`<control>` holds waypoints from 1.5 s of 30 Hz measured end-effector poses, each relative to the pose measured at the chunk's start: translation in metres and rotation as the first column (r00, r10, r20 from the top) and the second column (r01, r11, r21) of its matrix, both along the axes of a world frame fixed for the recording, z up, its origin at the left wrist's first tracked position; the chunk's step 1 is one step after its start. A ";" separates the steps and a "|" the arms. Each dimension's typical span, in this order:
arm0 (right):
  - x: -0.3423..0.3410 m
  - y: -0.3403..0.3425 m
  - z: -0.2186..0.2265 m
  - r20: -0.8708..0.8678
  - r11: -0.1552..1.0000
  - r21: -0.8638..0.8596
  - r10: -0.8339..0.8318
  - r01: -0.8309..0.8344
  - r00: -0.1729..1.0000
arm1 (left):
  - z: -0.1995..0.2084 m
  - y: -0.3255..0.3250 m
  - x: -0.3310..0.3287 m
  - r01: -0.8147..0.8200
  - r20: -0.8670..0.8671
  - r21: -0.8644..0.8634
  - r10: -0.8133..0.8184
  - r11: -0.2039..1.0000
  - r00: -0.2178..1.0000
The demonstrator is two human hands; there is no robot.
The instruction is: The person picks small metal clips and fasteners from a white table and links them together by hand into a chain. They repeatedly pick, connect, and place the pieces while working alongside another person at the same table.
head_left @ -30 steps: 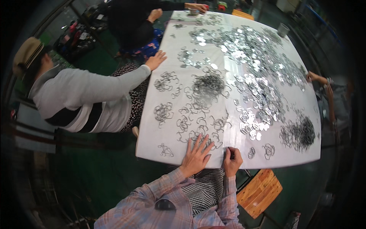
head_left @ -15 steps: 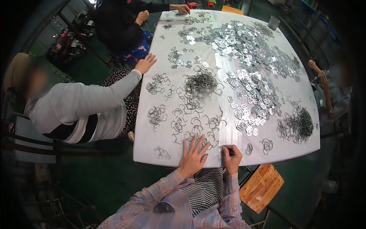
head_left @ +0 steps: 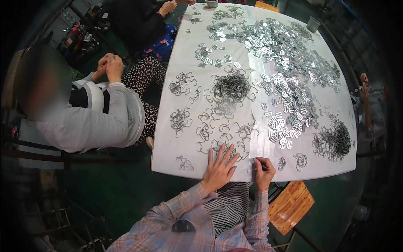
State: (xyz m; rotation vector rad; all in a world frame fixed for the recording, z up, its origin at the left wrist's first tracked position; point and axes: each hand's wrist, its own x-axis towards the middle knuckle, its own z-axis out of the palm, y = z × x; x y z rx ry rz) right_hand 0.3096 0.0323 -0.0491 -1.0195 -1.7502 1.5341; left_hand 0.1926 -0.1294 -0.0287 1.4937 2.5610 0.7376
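Note:
My left hand (head_left: 219, 169) lies flat near the table's front edge, fingers spread, its fingertips at some loose bent wire hooks (head_left: 224, 136). To its right, my right hand (head_left: 264, 173) rests by the same edge with thumb and forefinger pinched together. Whatever sits in that pinch is too small to make out. Two little clusters of wire pieces (head_left: 300, 161) lie just right of my right hand. Farther in is a dense dark heap of wire hooks (head_left: 233, 87). Flat shiny slotted metal buckles (head_left: 285, 96) spread across the middle and far right of the white tabletop (head_left: 327, 169).
Another dark wire heap (head_left: 338, 140) sits at the right. A clear plastic cup (head_left: 312, 24) and a small tub (head_left: 211, 3) stand along the far edge. Co-workers sit at the left (head_left: 100, 113) and right (head_left: 369, 101). A wooden stool (head_left: 291, 208) is below the front edge.
The left co-worker's hand has left the table, and both their hands are now together above the lap. A small tub shows at the far edge. My hands keep nearly the same pose.

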 end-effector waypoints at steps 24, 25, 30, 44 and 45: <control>-0.002 0.004 -0.013 -0.104 0.976 0.184 0.135 -0.115 0.985 | -0.004 -0.005 0.003 -0.011 -0.052 0.044 0.013 0.999 0.999; -0.001 0.005 -0.013 -0.080 0.981 0.160 0.128 -0.114 0.989 | -0.005 -0.005 0.003 -0.010 -0.051 0.042 0.012 0.999 0.999; 0.000 0.007 -0.013 -0.015 0.985 0.156 0.083 -0.079 0.996 | -0.008 -0.002 0.003 -0.010 -0.055 0.041 0.012 0.999 0.998; -0.004 0.000 -0.005 0.007 0.977 0.189 0.096 -0.096 0.995 | -0.012 -0.004 0.003 -0.016 -0.037 0.039 0.017 0.999 0.999; -0.004 0.001 -0.009 -0.014 0.978 0.187 0.092 -0.088 0.996 | -0.011 -0.003 0.003 -0.011 -0.034 0.042 0.012 0.999 0.999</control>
